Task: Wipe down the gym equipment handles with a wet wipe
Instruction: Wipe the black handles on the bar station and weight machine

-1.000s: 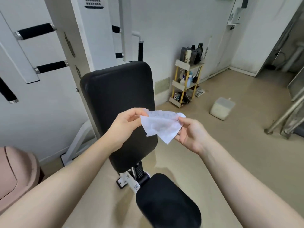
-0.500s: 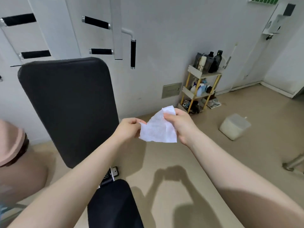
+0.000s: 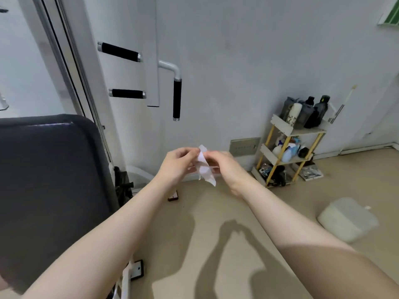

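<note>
A white wet wipe hangs folded between my two hands in mid-air. My left hand pinches its upper edge from the left, and my right hand pinches it from the right, fingertips almost meeting. Up on the white gym machine are black foam handles: an upper slanted handle, a lower horizontal handle, and a vertical handle on a bent white tube. The handles lie well above and beyond my hands.
The black padded backrest of the bench fills the left side. A yellow-framed shelf rack with bottles stands against the wall at right. A white plastic container lies on the beige floor.
The view has swung right, so the bench slid left. My hands came together and folded the spread wipe into a narrow strip between them.
</note>
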Action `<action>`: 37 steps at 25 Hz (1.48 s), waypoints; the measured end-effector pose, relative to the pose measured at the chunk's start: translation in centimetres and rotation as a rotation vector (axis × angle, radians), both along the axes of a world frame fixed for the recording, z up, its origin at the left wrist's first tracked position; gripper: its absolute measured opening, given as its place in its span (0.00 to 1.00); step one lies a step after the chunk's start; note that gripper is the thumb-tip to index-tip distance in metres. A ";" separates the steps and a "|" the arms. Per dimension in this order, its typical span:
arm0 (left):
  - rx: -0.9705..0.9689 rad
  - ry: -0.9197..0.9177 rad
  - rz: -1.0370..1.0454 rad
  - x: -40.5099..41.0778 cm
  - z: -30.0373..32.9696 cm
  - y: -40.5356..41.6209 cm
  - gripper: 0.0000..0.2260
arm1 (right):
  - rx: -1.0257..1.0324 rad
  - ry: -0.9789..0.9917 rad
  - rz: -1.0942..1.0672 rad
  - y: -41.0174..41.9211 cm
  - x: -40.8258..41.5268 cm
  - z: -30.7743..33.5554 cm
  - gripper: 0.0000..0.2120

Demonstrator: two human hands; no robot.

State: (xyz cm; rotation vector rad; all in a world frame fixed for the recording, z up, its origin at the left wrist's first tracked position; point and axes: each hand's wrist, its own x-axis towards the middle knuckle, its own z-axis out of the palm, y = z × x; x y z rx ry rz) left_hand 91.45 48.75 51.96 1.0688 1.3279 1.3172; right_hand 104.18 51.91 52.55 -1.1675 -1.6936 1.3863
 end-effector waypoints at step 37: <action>0.097 0.475 0.565 -13.0 2.8 37.9 0.12 | 0.229 -0.039 0.607 46.2 -15.0 -3.7 0.10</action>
